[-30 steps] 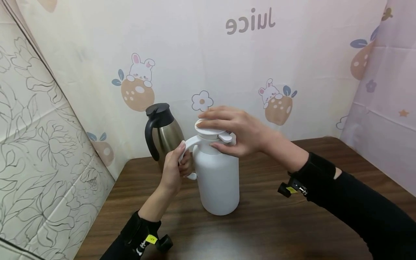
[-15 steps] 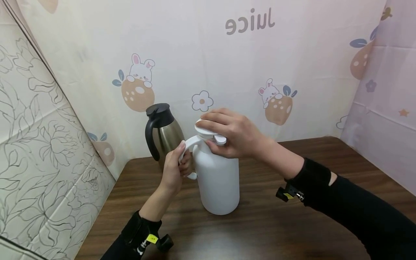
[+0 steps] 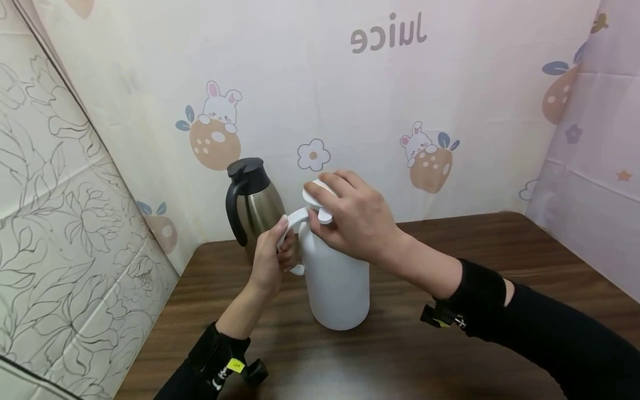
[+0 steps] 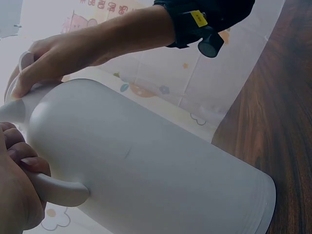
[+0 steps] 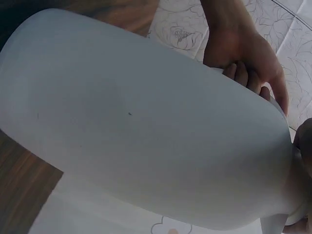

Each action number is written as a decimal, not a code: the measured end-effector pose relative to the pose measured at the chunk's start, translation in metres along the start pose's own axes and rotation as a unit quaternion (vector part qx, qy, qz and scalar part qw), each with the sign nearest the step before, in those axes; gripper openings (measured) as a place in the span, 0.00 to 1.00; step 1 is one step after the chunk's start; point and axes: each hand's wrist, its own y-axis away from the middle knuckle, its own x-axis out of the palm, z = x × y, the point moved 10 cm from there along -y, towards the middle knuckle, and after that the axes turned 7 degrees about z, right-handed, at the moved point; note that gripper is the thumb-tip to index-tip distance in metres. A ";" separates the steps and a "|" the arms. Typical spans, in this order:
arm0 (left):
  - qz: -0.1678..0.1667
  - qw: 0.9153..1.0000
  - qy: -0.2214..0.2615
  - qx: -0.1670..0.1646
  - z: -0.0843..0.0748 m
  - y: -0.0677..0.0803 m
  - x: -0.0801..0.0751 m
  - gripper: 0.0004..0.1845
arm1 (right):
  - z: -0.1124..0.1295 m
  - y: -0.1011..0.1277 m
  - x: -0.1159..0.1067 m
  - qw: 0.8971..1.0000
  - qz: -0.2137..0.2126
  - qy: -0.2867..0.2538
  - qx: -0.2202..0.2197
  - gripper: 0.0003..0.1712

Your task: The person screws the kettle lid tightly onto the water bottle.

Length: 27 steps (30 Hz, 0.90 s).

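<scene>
Fingers of the left hand curled round the white handle of the white thermal jug, thumb laid along the handle's upper curve; same hold as a second ago, no shift. Seen close in the left wrist view: knuckles tucked between handle and jug wall. Stands upright on the dark wooden table, toward its back left corner, base flat on the wood.

Right hand now rolled over the white lid: a second ago spread flat on top with most of the disc showing, half a second ago closing in, now cupped over it with the wrist swung toward the front edge and only a sliver of lid and its small tab visible at the left. Reads as a twist of the lid under way, with the handle held as the counter-brace; whether loosening or tightening cannot be told. Grip there narrow and wrapped, fingertips on the lid's rim.

Behind and to the left, near the back edge, a steel carafe with black lid and handle, just beside the left hand, untouched.
</scene>
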 end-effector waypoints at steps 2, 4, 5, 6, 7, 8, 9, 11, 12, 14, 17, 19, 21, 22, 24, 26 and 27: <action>0.002 1.000 0.001 0.000 0.000 0.000 0.000 0.26 | 0.000 0.000 0.000 1.000 0.012 -0.004 0.007 0.25; 0.003 1.000 0.001 0.001 0.000 0.000 0.000 0.26 | -0.001 0.000 -0.001 0.999 0.028 -0.013 0.011 0.28; 0.003 1.000 0.001 0.001 0.000 0.000 0.000 0.26 | -0.002 0.000 -0.001 0.999 0.036 -0.021 0.010 0.30; 0.004 1.000 0.003 0.002 0.000 -0.001 0.000 0.26 | -0.002 0.000 -0.001 0.999 0.043 -0.029 0.007 0.32; 0.005 1.000 0.003 0.003 0.000 -0.001 0.000 0.26 | -0.002 0.000 -0.002 0.998 0.048 -0.039 0.001 0.35; 0.005 1.000 0.004 0.004 0.000 0.000 0.000 0.26 | -0.002 -0.001 -0.003 0.997 0.052 -0.050 -0.008 0.36; 0.005 1.000 0.005 0.005 0.000 0.000 0.000 0.26 | -0.002 -0.001 -0.004 0.996 0.052 -0.063 -0.021 0.37; 0.006 1.000 0.009 0.006 -0.001 0.000 0.001 0.26 | -0.002 -0.003 -0.006 0.993 0.050 -0.093 -0.055 0.36; 0.007 1.000 0.011 0.007 -0.001 0.000 0.001 0.26 | -0.002 -0.004 -0.007 0.990 0.048 -0.106 -0.074 0.35; 0.007 1.000 0.012 0.007 -0.002 0.000 0.001 0.26 | -0.005 -0.006 -0.007 0.983 0.047 -0.138 -0.109 0.33; 0.003 1.000 0.009 0.005 -0.001 0.000 0.000 0.26 | -0.011 -0.009 -0.002 0.972 0.059 -0.177 -0.143 0.30; 0.001 1.000 0.008 0.002 -0.001 0.001 0.000 0.27 | -0.015 -0.010 0.003 0.966 0.070 -0.199 -0.152 0.30; -0.001 1.000 0.008 -0.001 0.000 0.002 -0.001 0.27 | -0.018 -0.010 0.008 0.962 0.077 -0.211 -0.155 0.30; -0.002 1.000 0.008 -0.002 0.000 0.002 -0.001 0.27 | -0.019 -0.010 0.010 0.961 0.079 -0.214 -0.154 0.30; -0.002 1.000 0.007 -0.004 0.000 0.002 -0.001 0.27 | -0.020 -0.009 0.013 0.961 0.075 -0.219 -0.151 0.30; -0.001 1.000 0.006 -0.004 0.000 0.002 0.000 0.27 | -0.021 -0.009 0.013 0.963 0.066 -0.217 -0.145 0.30; -0.001 1.000 0.005 -0.004 0.000 0.001 0.000 0.27 | -0.020 -0.009 0.013 0.965 0.062 -0.213 -0.141 0.29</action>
